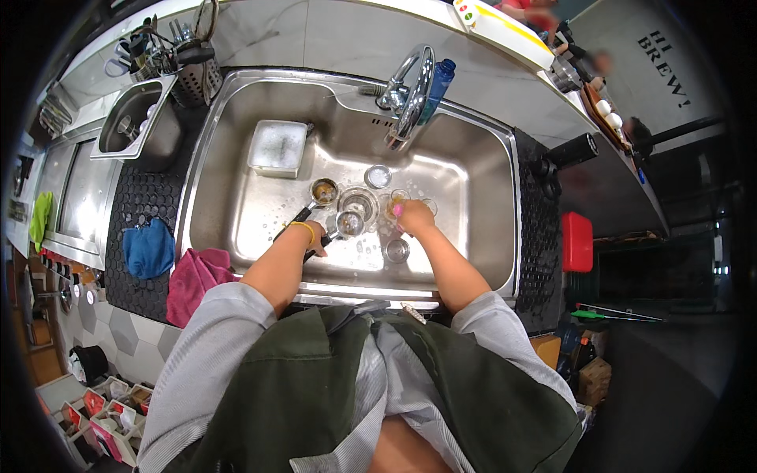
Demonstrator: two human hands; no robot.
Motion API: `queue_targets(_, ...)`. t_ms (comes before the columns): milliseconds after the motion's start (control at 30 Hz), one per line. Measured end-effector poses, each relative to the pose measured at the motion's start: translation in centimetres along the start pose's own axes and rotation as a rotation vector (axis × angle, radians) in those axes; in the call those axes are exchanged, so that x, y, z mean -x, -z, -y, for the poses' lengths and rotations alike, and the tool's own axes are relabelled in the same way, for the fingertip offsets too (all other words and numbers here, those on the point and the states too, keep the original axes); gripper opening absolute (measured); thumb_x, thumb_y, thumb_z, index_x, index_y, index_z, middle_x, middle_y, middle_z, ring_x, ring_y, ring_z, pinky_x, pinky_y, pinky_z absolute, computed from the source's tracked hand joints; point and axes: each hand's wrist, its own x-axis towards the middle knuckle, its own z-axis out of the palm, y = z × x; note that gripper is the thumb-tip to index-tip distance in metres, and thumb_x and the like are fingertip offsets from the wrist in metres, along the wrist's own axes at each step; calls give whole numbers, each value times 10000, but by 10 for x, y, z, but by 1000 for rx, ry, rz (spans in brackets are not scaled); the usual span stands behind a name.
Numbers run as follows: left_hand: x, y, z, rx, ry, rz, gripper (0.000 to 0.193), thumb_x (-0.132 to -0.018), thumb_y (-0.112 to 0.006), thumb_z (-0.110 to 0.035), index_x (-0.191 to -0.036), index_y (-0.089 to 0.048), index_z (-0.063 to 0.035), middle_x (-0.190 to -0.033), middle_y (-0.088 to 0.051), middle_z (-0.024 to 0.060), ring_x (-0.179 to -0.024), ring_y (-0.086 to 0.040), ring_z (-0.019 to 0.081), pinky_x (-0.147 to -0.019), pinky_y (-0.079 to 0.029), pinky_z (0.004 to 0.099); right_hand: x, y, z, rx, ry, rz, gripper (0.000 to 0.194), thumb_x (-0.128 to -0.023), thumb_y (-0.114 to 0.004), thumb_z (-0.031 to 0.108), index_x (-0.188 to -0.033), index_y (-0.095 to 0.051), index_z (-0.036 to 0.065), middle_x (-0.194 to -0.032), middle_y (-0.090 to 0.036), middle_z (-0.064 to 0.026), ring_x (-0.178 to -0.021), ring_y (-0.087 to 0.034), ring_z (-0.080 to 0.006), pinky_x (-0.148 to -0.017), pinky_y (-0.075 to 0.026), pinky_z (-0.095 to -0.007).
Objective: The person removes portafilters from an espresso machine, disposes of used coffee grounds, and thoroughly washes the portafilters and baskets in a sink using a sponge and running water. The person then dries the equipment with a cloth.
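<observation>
My left hand (pixel 316 236) grips the black handle of an espresso portafilter (pixel 350 223) low in the steel sink. A second portafilter (pixel 324 192) lies beside it, its basket holding brownish residue. My right hand (pixel 414 217) is closed on something pink, perhaps a sponge or brush, right of the sink drain (pixel 358 203); small clear glasses (pixel 400 196) stand partly hidden around its fingers. A round metal filter basket (pixel 397 250) lies below that hand, and a small round metal piece (pixel 378 176) lies above the drain. A square container of suds (pixel 277 148) stands at the sink's upper left.
The chrome faucet (pixel 411 100) arches over the sink's back, with a blue bottle (pixel 439 88) behind it. Left of the sink are a maroon cloth (pixel 198 281), a blue cloth (pixel 149 248) and a steel bin (pixel 159 130). Other people are at the upper right beyond the ledge.
</observation>
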Motion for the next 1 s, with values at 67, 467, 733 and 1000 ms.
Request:
queue_targets(67, 5, 9, -7, -67, 33, 124, 687, -697, -851, -522, -1218, -700, -100, -1195, -705, 154, -1093, -677, 328, -951, -518, 427, 0, 8, 2, -124, -5, 43, 141, -914, -607, 189, -1008, -702, 146, -829, -723, -127, -660, -707, -249, -642, -548, -390)
queue_targets(467, 85, 77, -91, 1438, -289, -19, 722, -996, -385, -693, -1362, -451, -74, -1143, -610, 121, -1031, -641, 267, -797, -591, 441, 6, 17, 37, -1338, 58, 560, 260, -1025, -566, 292, -1076, -606, 40, -753, -630, -45, -470, -511, -119, -391, -376, -270)
queue_targets(733, 64, 78, -78, 1510, -197, 133, 504, -1041, -392, -597, -1197, -516, -134, -938, -605, 100, -666, -598, 164, -568, -534, 283, 5, 28, 36, -1604, -95, -178, 285, -981, -548, 139, -1254, -577, 63, -1037, -680, -100, -907, -677, -220, -813, -560, -360)
queue_targets(1000, 55, 78, -78, 1840, -97, -526, 386, -1017, -474, -412, -1022, -621, -55, -794, -650, 72, -634, -632, 186, -494, -478, 309, 42, 1, 79, -934, 308, -172, 305, -967, -585, 172, -1241, -602, 39, -915, -637, -84, -829, -607, -203, -731, -506, -337)
